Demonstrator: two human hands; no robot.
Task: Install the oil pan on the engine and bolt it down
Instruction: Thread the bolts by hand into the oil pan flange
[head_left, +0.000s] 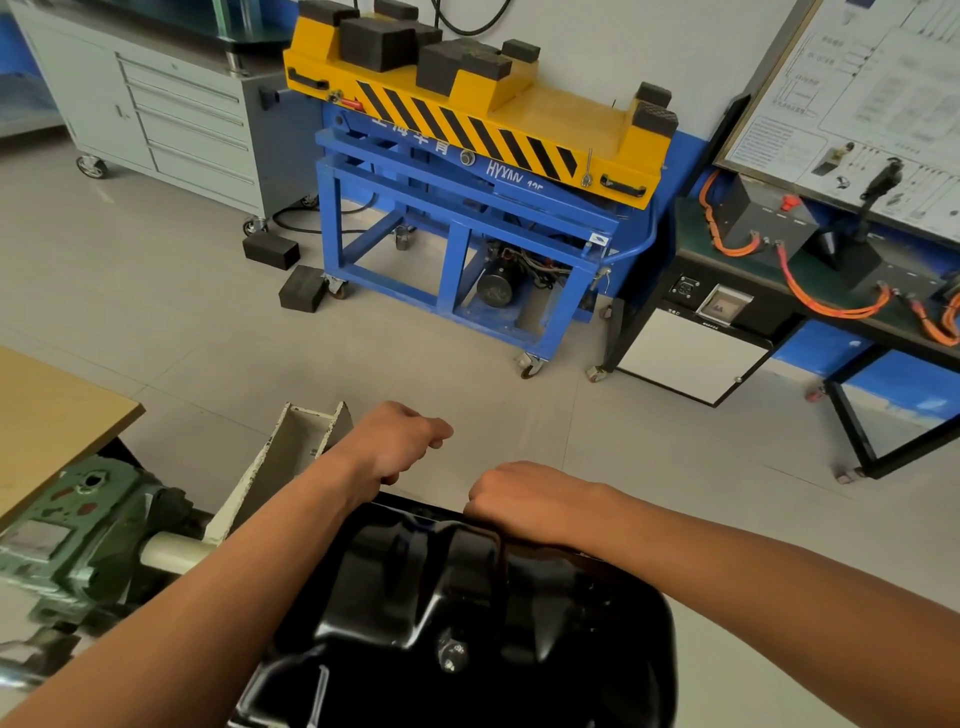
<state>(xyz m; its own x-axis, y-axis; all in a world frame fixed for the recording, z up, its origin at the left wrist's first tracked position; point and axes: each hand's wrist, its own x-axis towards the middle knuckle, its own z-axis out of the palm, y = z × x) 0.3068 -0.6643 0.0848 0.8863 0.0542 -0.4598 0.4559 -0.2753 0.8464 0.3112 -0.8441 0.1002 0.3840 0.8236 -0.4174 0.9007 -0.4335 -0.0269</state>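
Glossy black oil pan (467, 597) (ribbed), left hand (395, 447), right hand (524, 493)

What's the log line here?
pan: bottom up | left hand: curled, far rim | right hand: curled, far rim | grip contents: hidden

Pan (467, 623): cut off by the bottom edge; far rim hidden behind both wrists.
Left hand (395, 447): fingers curl under the palm, tips hidden; cannot tell whether they hold anything.
Right hand (524, 499): fingers fold out of sight past the far rim; grip unclear.
Green housing (78, 535): blurred, cut by the left edge.
Board (872, 104): print too small to read.
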